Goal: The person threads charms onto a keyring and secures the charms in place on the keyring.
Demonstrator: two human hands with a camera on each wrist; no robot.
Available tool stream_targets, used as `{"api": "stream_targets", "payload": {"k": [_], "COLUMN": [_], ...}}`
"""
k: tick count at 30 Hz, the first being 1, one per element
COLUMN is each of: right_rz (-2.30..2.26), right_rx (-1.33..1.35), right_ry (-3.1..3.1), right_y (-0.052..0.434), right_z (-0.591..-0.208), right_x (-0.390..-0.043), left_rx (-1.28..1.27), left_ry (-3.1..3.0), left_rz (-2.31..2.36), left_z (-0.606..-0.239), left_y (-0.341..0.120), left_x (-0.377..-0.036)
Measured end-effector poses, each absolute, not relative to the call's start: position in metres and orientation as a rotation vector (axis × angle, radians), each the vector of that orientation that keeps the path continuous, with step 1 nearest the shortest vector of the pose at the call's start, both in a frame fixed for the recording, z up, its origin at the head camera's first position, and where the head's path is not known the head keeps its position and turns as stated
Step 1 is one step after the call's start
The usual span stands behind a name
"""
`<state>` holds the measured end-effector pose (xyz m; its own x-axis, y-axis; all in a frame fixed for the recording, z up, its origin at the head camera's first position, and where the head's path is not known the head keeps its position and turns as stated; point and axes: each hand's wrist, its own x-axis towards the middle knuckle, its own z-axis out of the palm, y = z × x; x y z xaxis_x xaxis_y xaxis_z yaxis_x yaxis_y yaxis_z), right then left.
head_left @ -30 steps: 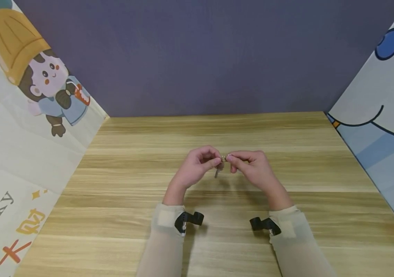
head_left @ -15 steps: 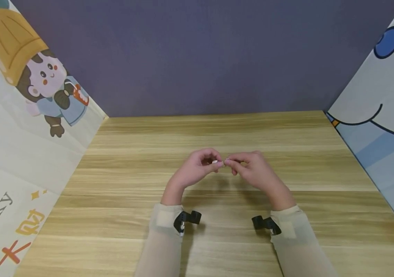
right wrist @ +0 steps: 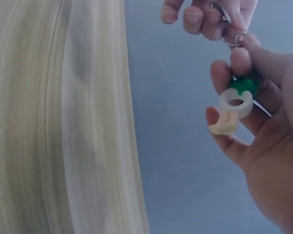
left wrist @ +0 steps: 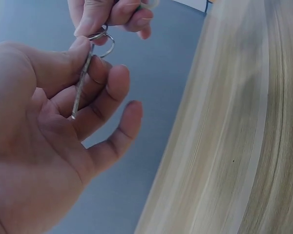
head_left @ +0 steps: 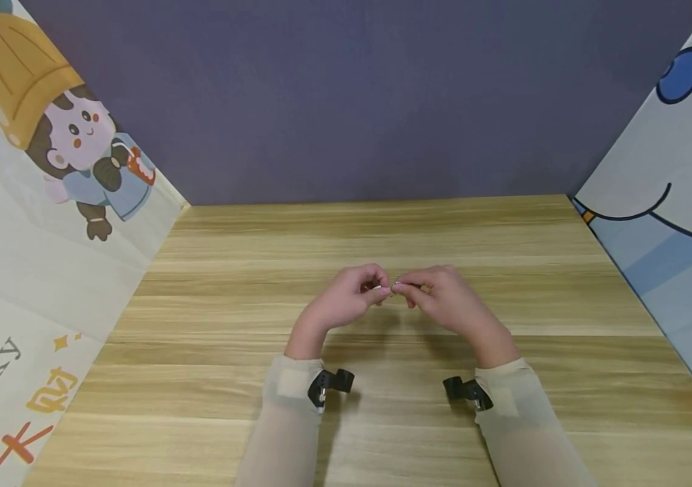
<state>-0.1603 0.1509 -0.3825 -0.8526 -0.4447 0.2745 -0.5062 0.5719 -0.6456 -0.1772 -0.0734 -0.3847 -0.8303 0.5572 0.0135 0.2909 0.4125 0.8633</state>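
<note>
Both hands meet above the middle of the wooden table, fingertips almost together. My left hand (head_left: 346, 297) pinches a slim metal key (left wrist: 81, 87) by its head between thumb and forefinger; its blade points back toward the palm. Beside those fingertips, a metal split ring (left wrist: 113, 48) shows in the left wrist view. My right hand (head_left: 440, 301) pinches the ring between thumb and forefinger. From the right fingers hangs a keychain charm with a green part (right wrist: 244, 87), a white loop (right wrist: 224, 103) and a peach-coloured piece (right wrist: 225, 124). Fingers partly hide where key and ring meet.
The wooden table (head_left: 212, 352) runs up to a dark purple-grey back panel (head_left: 346, 101). Printed cartoon panels flank it on the left (head_left: 29, 257) and right (head_left: 656, 169). A small black camera mount sits on each wrist.
The key hung below my left fingers a second ago; it has since been turned back toward the left palm. Both hands have shifted slightly toward the body, their fingertips still together.
</note>
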Motion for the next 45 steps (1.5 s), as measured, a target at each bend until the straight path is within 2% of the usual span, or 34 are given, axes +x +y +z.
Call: {"api": "stream_targets", "payload": {"k": [14, 27, 37, 45], "right_rz": [1.627, 1.838, 1.836, 1.648], "right_rx": [0.595, 0.621, 0.718, 0.731], "right_ry": [-2.625, -2.439, -2.573, -2.842], "right_y": [0.152, 0.150, 0.150, 0.157], "right_z": [-0.388, -0.389, -0.388, -0.384], "right_x": [-0.164, -0.166, -0.166, -0.168], "left_rx": [0.691, 0.713, 0.719, 0.590], "left_ry": [2.366, 2.182, 2.113, 1.983], "left_rz": [1.537, 1.844, 1.915, 1.975], "left_z": [-0.378, -0.376, -0.376, -0.379], "left_y": [-0.077, -0.078, -0.079, -0.088], "left_x": [-0.176, -0.174, -0.172, -0.175]}}
